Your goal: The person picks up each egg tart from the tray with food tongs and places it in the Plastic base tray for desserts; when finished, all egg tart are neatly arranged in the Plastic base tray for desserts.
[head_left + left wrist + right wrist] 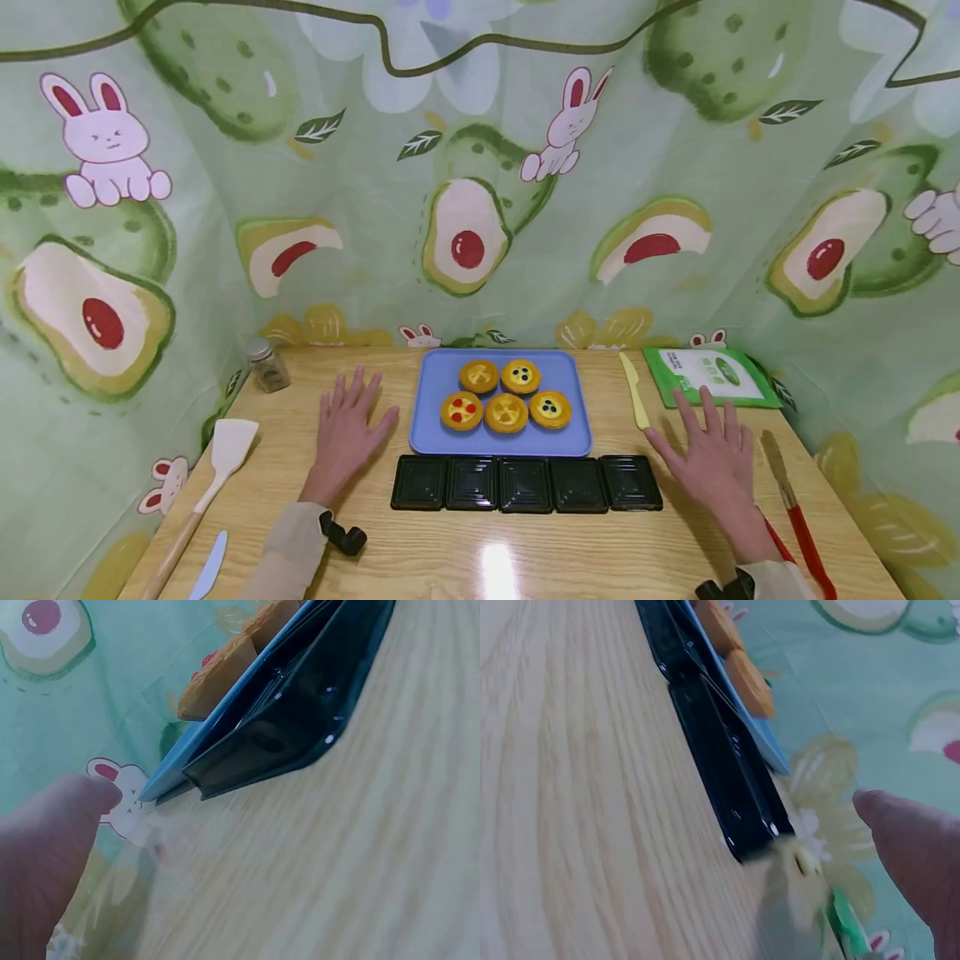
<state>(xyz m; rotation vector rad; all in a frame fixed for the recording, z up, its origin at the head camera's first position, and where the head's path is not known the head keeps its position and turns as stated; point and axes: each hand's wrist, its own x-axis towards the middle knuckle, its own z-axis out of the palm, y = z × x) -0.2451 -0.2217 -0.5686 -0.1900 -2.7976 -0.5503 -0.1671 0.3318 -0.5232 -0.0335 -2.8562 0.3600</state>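
My left hand [348, 429], fingers spread, is over the table left of a blue tray [558, 367]. On the tray sit several egg tarts [506, 413], some topped with red pieces or dark berries. In front of it lies a row of small square black plastic trays [525, 483]. My right hand [712, 462], also spread and holding nothing, is right of that row, its thumb near the handle end of a pale yellow knife [635, 392]. The left wrist view shows the left thumb [67, 817] apart from the trays; the right wrist view shows the right thumb [907, 847].
Behind the right hand lies a green and white packet [708, 377]. Red-handled tools, one with a long metal blade [780, 471], lie at the right edge. A small lidded jar [267, 364], a white spatula [231, 446] and a light blue knife [210, 567] are at left. Patterned cloth [375, 275] surrounds the table.
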